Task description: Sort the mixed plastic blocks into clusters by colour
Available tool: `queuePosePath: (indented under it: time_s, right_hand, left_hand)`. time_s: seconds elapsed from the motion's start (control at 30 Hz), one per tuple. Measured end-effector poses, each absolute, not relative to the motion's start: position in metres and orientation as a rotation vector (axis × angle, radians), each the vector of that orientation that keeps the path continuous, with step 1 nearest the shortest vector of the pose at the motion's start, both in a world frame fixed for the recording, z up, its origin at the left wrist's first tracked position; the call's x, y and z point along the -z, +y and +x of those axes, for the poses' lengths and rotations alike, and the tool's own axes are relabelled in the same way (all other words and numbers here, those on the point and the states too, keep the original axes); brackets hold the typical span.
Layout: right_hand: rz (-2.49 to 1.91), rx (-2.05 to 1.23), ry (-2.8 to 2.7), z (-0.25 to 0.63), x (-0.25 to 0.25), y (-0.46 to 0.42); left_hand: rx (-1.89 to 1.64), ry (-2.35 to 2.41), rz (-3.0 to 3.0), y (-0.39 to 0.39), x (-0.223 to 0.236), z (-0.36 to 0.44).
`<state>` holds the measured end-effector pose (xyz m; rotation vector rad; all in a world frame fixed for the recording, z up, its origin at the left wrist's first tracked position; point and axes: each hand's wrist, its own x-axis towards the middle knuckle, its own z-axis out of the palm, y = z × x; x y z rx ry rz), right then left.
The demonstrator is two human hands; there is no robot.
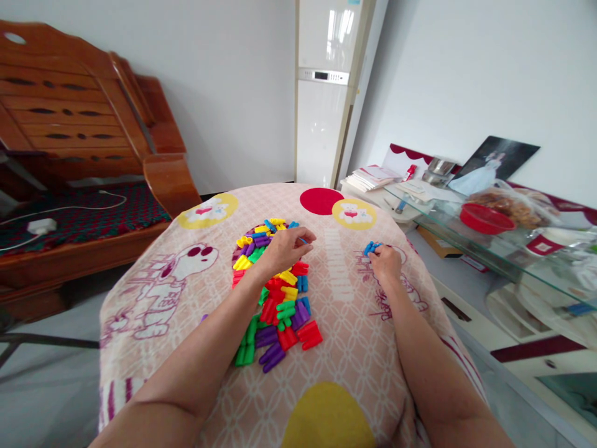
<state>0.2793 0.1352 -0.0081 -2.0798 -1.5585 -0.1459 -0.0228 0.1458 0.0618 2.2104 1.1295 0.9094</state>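
A heap of colourful plastic building pieces [275, 292], rounded like paired tubes, lies in the middle of the cloth-covered table in red, green, yellow, purple and blue. My left hand [286, 249] is over the upper right part of the heap, its fingers closed together. A bit of a blue piece [303, 240] shows between those fingertips. Off to the right, low over the cloth, my right hand [386, 262] pinches small blue plastic pieces [370, 247]. The palm side of both hands is hidden.
The patterned tablecloth [177, 367] covers the round-edged table. At right stands a glass-topped cabinet [433, 214] with a red bowl [487, 219], papers [370, 177] and bags. A wooden bench [88, 242] is at left, a tall white appliance [321, 124] behind.
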Motion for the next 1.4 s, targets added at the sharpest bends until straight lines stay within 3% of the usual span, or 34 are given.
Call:
queuePosePath:
  time_s: [0.23, 0.37, 0.63, 0.97, 1.13, 1.4]
  right_hand:
    - [-2.171, 0.240, -1.564, 0.272, 0.000, 0.126]
    - [-2.135, 0.231, -1.537, 0.265, -0.008, 0.121]
    - [-2.113, 0.216, -1.590, 0.255, -0.011, 0.119]
    - [-1.913, 0.154, -1.637, 0.248, -0.008, 0.116]
    - [-1.673, -0.077, -1.676, 0.237, -0.011, 0.112]
    - [-1.299, -0.839, -1.608, 0.204, -0.026, 0.091]
  left_hand:
    - [-0.967, 1.748, 2.291, 0.174, -0.051, -0.064]
    - [-0.808, 2.048, 2.198, 0.187, -0.041, -0.094]
    - [-0.506, 1.981, 2.239, 0.192, -0.029, -0.106]
    - [-0.932, 1.649, 1.983, 0.190, -0.042, -0.105]
    - [-0.965, 1.396, 1.903, 0.187, -0.051, -0.098]
    - [-0.882, 1.079, 2.213, 0.143, -0.068, -0.024]
